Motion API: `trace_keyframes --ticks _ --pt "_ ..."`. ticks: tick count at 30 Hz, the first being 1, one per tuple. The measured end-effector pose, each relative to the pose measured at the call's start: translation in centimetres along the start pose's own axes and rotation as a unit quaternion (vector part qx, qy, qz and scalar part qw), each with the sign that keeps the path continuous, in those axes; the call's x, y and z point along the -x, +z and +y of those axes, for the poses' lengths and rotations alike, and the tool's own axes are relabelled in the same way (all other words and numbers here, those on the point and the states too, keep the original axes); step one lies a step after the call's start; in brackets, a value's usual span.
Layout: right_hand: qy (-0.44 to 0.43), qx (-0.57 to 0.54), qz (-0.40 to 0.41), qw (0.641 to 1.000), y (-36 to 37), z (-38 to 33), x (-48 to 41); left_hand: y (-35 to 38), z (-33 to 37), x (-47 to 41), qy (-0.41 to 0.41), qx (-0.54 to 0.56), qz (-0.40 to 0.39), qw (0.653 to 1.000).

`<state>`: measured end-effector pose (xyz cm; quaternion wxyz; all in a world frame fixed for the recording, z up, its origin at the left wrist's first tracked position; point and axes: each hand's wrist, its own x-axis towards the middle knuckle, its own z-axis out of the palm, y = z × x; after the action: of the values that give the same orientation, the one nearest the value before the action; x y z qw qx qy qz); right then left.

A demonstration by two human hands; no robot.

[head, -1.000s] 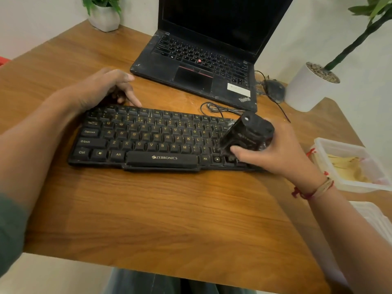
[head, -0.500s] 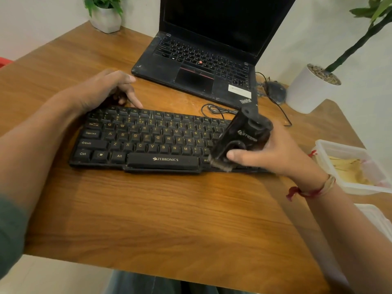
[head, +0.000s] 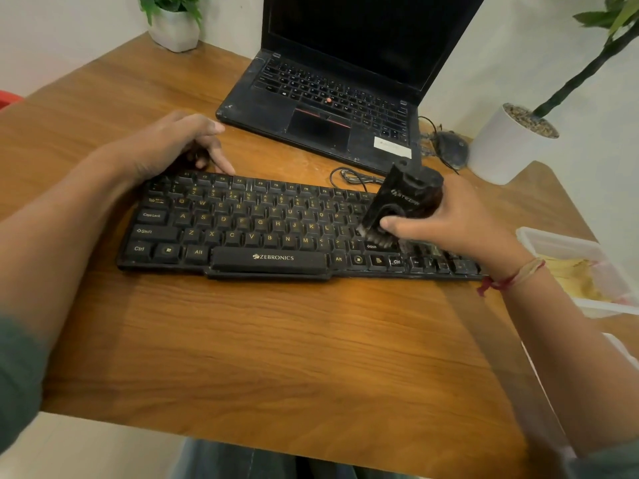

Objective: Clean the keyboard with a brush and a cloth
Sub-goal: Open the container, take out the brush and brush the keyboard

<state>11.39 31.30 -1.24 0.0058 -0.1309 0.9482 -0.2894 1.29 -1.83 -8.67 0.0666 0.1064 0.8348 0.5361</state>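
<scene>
A black Zebronics keyboard point(head: 242, 233) lies across the wooden table point(head: 276, 340). My right hand point(head: 453, 226) grips a chunky black brush point(head: 404, 202) and its bristles touch the keys at the keyboard's right part, near the right shift key. My left hand point(head: 166, 146) rests on the keyboard's far left corner, fingers curved over its back edge and thumb pointing right. No cloth is plainly visible.
An open black laptop point(head: 328, 108) stands behind the keyboard. The keyboard's cable point(head: 349, 178) and a dark mouse point(head: 449, 146) lie beside it. White plant pots stand at the back left point(head: 173, 29) and right point(head: 508, 146). A clear plastic container point(head: 581, 267) sits at the right edge.
My right hand has swept the brush along the right part of the keyboard, down toward the bottom row and back up a little. My left hand has stayed on the corner.
</scene>
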Motion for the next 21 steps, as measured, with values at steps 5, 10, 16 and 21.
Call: trace_keyframes --ticks 5,10,16,21 --pt "-0.013 -0.034 -0.049 0.998 -0.1 -0.1 -0.7 -0.1 0.1 -0.1 -0.003 0.008 0.001 1.0" --pt "-0.008 0.024 -0.031 0.999 -0.1 -0.4 -1.8 -0.1 1.0 0.8 0.026 -0.015 -0.042 0.999" --pt "-0.07 0.003 -0.064 0.996 0.1 -1.0 -1.8 -0.2 1.1 0.9 0.031 -0.02 -0.033 0.999" --pt "-0.042 0.003 -0.055 0.998 -1.0 0.0 -2.2 -0.3 0.8 0.9 0.021 0.01 -0.044 0.999"
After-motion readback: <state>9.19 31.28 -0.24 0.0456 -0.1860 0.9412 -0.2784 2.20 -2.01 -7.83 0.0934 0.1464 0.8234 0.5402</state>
